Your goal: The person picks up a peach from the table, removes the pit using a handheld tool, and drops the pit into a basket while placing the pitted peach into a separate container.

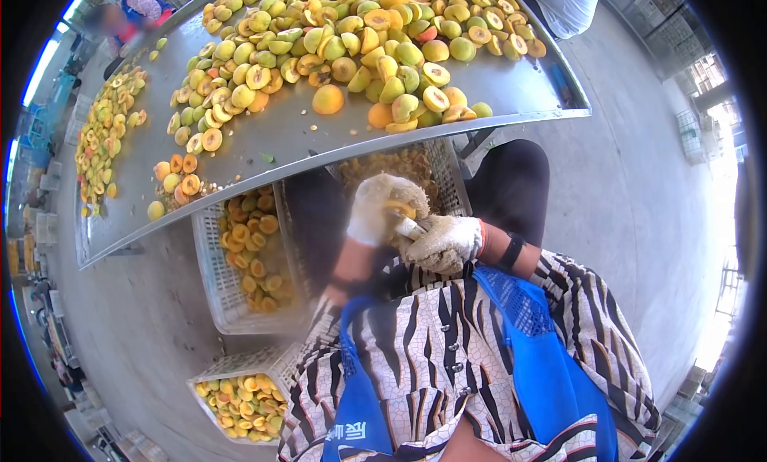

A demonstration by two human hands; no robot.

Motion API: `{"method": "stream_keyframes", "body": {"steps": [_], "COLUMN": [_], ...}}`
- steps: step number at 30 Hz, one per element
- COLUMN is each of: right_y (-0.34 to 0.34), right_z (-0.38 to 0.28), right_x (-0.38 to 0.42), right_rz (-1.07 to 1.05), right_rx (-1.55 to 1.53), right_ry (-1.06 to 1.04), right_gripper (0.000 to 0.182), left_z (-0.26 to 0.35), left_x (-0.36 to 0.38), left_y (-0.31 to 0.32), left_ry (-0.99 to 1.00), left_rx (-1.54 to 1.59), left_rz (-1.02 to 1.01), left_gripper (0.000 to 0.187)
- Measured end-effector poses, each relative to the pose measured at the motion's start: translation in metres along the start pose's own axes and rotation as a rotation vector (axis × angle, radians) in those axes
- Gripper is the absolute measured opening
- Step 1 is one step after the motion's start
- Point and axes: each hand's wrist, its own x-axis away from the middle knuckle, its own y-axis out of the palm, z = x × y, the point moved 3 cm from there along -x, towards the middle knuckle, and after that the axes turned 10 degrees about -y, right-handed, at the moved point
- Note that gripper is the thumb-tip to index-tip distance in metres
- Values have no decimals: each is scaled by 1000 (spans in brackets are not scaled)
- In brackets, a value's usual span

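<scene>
Both my hands wear soiled white work gloves and meet above my lap. My left hand point(389, 202) is closed around a yellow-orange apricot piece point(399, 209), mostly hidden by the fingers. My right hand point(444, 243) is closed on a short tool with a white handle point(411, 229); its tip points at the fruit and its working end is hard to make out. Just beyond the hands, a crate point(449, 174) between my knees holds brownish stones or scraps. Halved apricots point(383, 30) are heaped on the metal table point(296, 130) in front of me.
A white crate point(209, 282) of apricot halves stands left of my legs, and another crate point(204, 374) of halves sits behind it. The table's raised metal edge point(319, 164) runs close beyond my hands. Another person point(140, 14) is at the far left; a pale sleeve point(566, 6) shows at upper right.
</scene>
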Motion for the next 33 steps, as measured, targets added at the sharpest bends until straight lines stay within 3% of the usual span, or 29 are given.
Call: {"method": "stream_keyframes", "body": {"steps": [2, 6, 7, 8, 9, 11, 12, 14, 15, 16, 19, 22, 25, 29, 33], "right_y": [-7, -6, -8, -10, -6, 8, 14, 17, 16, 9, -2, -3, -1, -7, 2], "right_z": [20, 23, 16, 8, -11, -49, -66, -74, -72, -69, -60, -58, -67, -64, -75], "right_x": [3, -1, -2, -3, -1, 0, -3, -9, -10, -13, -23, -28, -23, -14, -3], "right_rz": [59, -19, -34, -49, -37, 92, 212, 490, 626, 607, 543, 580, 628, 741, 880], "right_rx": [-220, -366, -307, -248, -118, 314, 611, 866, 690, 795, 999, 1030, 1036, 853, 863], "right_ry": [9, 78, 68, 58, 1, -67, -32, 269, 132, 100, 99, -8, 44, -34, -41], "right_gripper": [19, 21, 21, 21, 22, 23, 24, 24, 25, 26, 29, 31, 33, 32, 36], "left_z": [-3, 27, 30, 46, 54, 71, 77, 95, 106, 116, 123, 132, 118, 92, 88], "left_x": [0, -17, -13, -11, -9, 1, 8, 30, 41, 46, 38, 8, -47, -133, -169], "left_y": [8, 24, 15, 7, -9, -45, -66, -108, -129, -138, -144, -119, -115, -115, -98], "left_ry": [-16, -248, -344, -250, -71, 83, 60, 173, 189, 198, 108, 95, 104, -120, -304], "left_rx": [234, 1220, 896, 671, 199, 152, 583, 93, -304, -704, -595, -990, -1075, -1061, -1318], "left_rz": [-42, -275, 167, 259, 383, 515, 521, 924, 1083, 1228, 1257, 1167, 1006, 680, 513], "left_gripper": [34, 42, 42, 41, 39, 35, 34, 30, 29, 28, 28, 36, 41, 50, 66]}}
